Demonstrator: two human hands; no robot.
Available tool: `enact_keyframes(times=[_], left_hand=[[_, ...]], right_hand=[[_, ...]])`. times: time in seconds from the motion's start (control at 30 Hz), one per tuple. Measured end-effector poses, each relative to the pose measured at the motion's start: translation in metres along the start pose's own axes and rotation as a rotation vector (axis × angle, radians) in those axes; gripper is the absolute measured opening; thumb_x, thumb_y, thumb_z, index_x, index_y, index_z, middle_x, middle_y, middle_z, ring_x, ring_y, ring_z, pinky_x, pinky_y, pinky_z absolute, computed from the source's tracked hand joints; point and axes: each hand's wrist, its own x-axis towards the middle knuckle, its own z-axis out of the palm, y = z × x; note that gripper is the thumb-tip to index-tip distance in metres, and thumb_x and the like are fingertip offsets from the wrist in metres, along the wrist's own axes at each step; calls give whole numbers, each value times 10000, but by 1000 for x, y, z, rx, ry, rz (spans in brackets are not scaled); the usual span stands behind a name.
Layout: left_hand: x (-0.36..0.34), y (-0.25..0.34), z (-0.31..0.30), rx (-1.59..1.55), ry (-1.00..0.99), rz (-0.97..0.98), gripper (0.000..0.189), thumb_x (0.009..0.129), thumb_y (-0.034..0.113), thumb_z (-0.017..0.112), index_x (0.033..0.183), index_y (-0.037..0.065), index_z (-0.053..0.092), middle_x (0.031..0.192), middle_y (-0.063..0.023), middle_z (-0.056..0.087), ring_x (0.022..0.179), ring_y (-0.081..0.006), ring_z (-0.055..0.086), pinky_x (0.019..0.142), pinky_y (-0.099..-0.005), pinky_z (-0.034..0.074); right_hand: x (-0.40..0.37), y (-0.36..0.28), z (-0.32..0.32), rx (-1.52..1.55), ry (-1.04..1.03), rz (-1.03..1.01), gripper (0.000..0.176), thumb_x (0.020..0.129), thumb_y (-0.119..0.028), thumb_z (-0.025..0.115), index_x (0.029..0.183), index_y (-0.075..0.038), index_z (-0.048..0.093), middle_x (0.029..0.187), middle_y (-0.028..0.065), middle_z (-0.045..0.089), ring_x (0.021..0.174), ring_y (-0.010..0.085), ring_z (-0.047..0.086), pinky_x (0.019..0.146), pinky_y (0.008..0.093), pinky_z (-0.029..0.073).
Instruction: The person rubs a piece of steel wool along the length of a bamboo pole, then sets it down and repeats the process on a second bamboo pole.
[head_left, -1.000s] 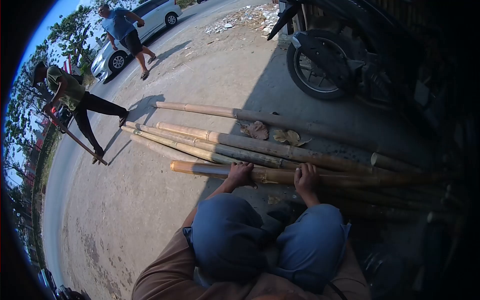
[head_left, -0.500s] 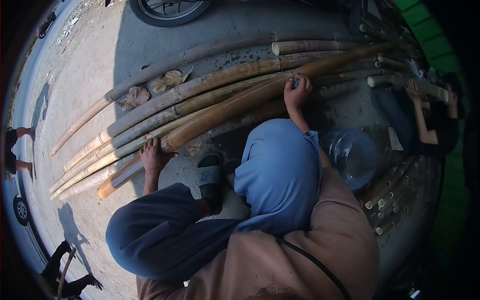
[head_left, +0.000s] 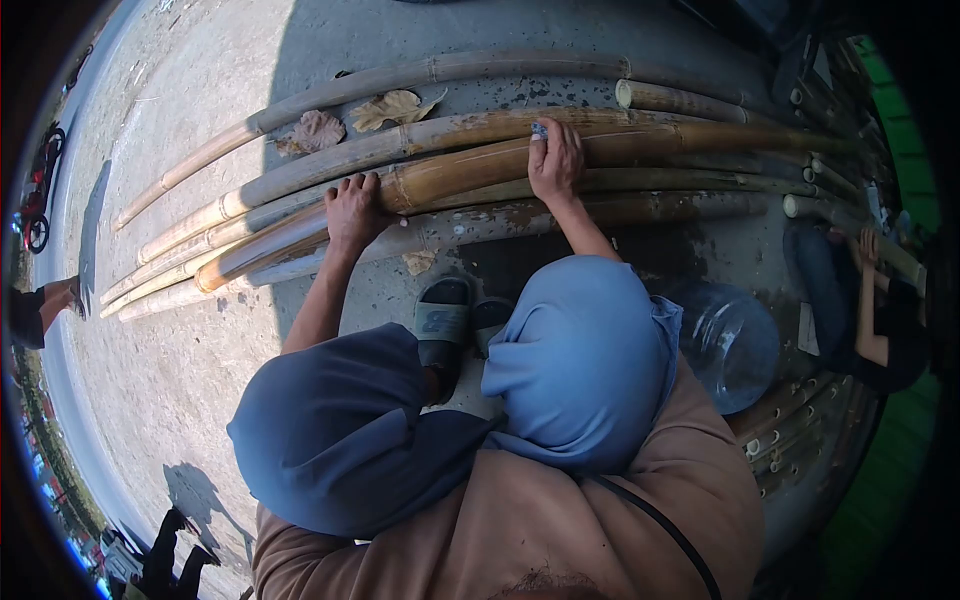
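Observation:
A thick golden-brown bamboo pole [head_left: 465,170] lies slantwise across other poles in front of my knees. My left hand [head_left: 355,212] is wrapped over its left part, knuckles up. Farther right along the same pole, my right hand [head_left: 557,162] is closed, with a small blue-grey item [head_left: 540,129] showing at its index finger; what that item is, I cannot make out. Greyer bamboo poles [head_left: 330,164] run behind the brown one. Nearer to me a wet, dark-stained pole [head_left: 500,222] rests on the ground.
Two dry leaves [head_left: 397,108] lie between the rear poles. A clear plastic water jug [head_left: 730,345] stands right of my knee, beside cut bamboo pieces [head_left: 795,425]. A seated co-worker [head_left: 870,300] holds a pole at the far right. Other people's legs show at the left.
The brown pole has moved away from me, over the rear poles, uncovering the stained pole. My left hand has shifted onto its top. The whole view has turned somewhat.

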Motion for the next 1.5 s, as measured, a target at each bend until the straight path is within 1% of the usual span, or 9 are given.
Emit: enact_keyframes(times=[0.13,0.23,0.33,0.53,0.63,0.93,1.13,1.3,1.5], left_hand=[[13,1,0,-27,-2,20,945,566,578,956,1302,97,610,1235,-118,675,1240,-342,621,1013,-539,446],[13,-1,-10,-39,-26,33,958,597,582,942,1340,89,593,1264,-132,663,1265,-358,606,1035,-541,442],[9,-7,1,-24,-8,58,941,657,619,907,1363,88,582,1284,-128,649,1283,-339,589,1042,-538,426],[4,-3,-3,9,16,64,969,712,622,882,1431,66,546,1319,-136,627,1299,-339,570,1058,-548,410],[8,-2,4,-1,59,61,925,724,598,884,1396,55,553,1315,-149,622,1289,-350,571,1058,-554,410],[18,-15,21,-31,62,114,858,755,555,853,1399,81,543,1315,-174,615,1278,-390,567,1022,-563,429],[-4,-21,27,-83,112,183,852,803,496,839,1450,54,504,1381,-167,590,1297,-376,541,1076,-550,367],[-10,-15,27,-28,12,125,857,818,488,841,1465,56,482,1378,-161,585,1302,-369,532,1090,-550,354],[-13,-12,26,-45,-5,118,854,825,504,834,1463,57,484,1390,-155,581,1313,-368,524,1094,-561,349]], right_hand=[[-33,-120,55,203,-342,-297,354,989,-227,624,1294,-52,589,1309,164,633,1300,369,565,1214,558,349],[-26,-96,49,165,-333,-233,353,975,-266,659,1274,-84,620,1303,133,643,1285,337,582,1201,561,365],[-2,-1,14,-64,41,-82,241,909,-252,707,1096,-99,710,1120,106,708,1094,348,644,1059,535,459],[30,218,-115,-441,228,212,324,905,-176,662,1199,-49,612,1176,199,643,1166,438,563,1031,555,442],[29,184,-81,-452,322,97,297,901,-167,661,1154,-35,580,1115,201,630,1103,445,569,993,557,445],[-32,-138,96,187,-380,-320,318,907,-206,704,1149,-58,561,1196,180,605,1181,381,564,1069,502,434],[1,3,49,26,48,-2,168,833,-198,711,903,-71,626,917,153,633,947,390,601,853,529,490],[33,195,-67,-393,287,161,217,826,-188,686,1014,-80,707,1028,163,694,1038,405,625,945,544,502],[19,147,-31,-241,256,82,206,822,-183,682,1001,-82,696,993,161,681,991,407,620,929,528,501]])
